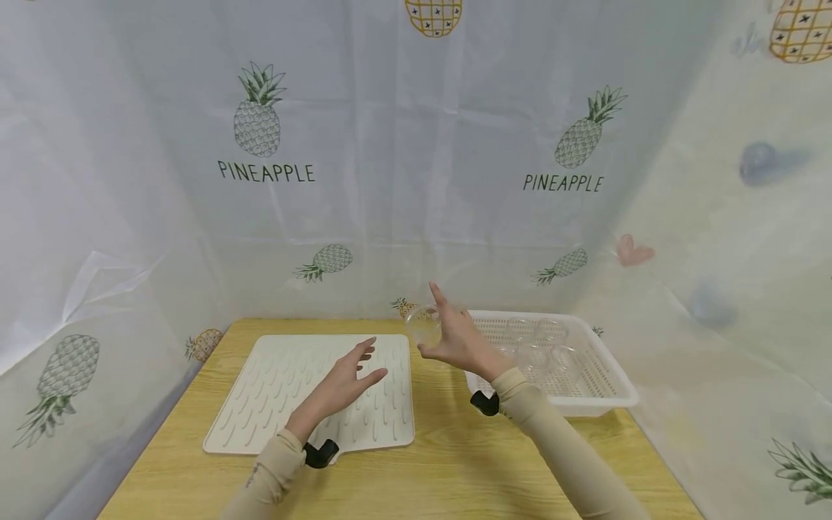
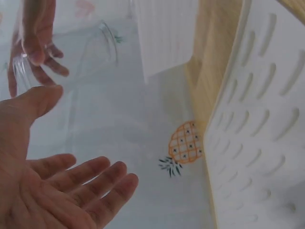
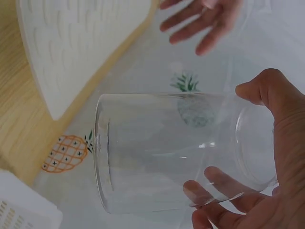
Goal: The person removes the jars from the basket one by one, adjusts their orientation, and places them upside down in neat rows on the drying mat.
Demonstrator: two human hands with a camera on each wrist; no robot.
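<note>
My right hand (image 1: 458,339) grips a clear glass (image 3: 157,152) near one end, thumb on one side and fingers on the other. The glass is a plain see-through cylinder, held up above the table between the drying mat and the basket. My left hand (image 1: 341,383) hovers over the right part of a white drying mat (image 1: 260,404). Its fingers are spread and relaxed, the palm turned toward the glass, with nothing in it. In the left wrist view the right hand (image 2: 40,28) and the glass (image 2: 90,59) appear beyond the left thumb.
A white perforated basket (image 1: 611,386) stands at the right with several clear glasses (image 1: 533,357) inside. Beneath everything is a wooden table (image 1: 448,462). Pineapple-print curtains (image 1: 403,180) hang close behind and along both sides.
</note>
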